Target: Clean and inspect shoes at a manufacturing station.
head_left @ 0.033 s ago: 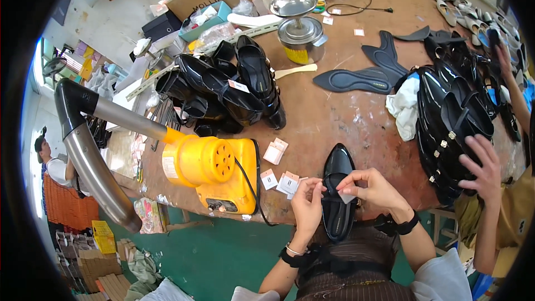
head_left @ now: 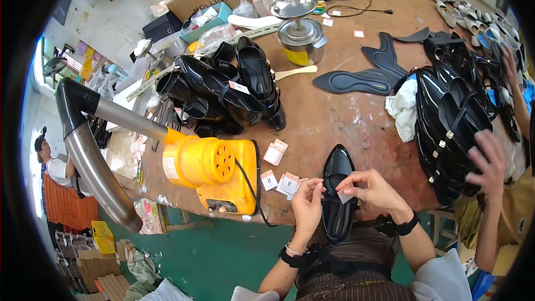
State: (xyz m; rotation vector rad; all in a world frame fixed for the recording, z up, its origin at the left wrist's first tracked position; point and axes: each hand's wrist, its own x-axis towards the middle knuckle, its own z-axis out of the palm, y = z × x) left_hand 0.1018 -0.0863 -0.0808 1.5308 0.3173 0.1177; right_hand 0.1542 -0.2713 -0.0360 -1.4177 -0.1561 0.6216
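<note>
Shoe (head_left: pixel 336 214), glossy black and pointed, is lying toe-up at lower centre of the frame. Right hand (head_left: pixel 368 190) is pinching a small pale tag (head_left: pixel 345 197) above it; left hand (head_left: pixel 307 198) is curling beside it, its grip unclear. Yellow blower (head_left: pixel 214 170) is standing left of centre.

Glossy black material gleams on a shoe (head_left: pixel 338 212) at lower center, beside a smooth, pale flat piece (head_left: pixel 344 197), and on piled shoes (head_left: pixel 454 117) at right. Matt dark insoles (head_left: pixel 351 81) lie upper right of center; brushed-looking metal pipe (head_left: pixel 100 167) curves at left; a polished metal dish (head_left: pixel 293 5) shines at top center above a scuffed brown tabletop (head_left: pixel 312 128).
</note>
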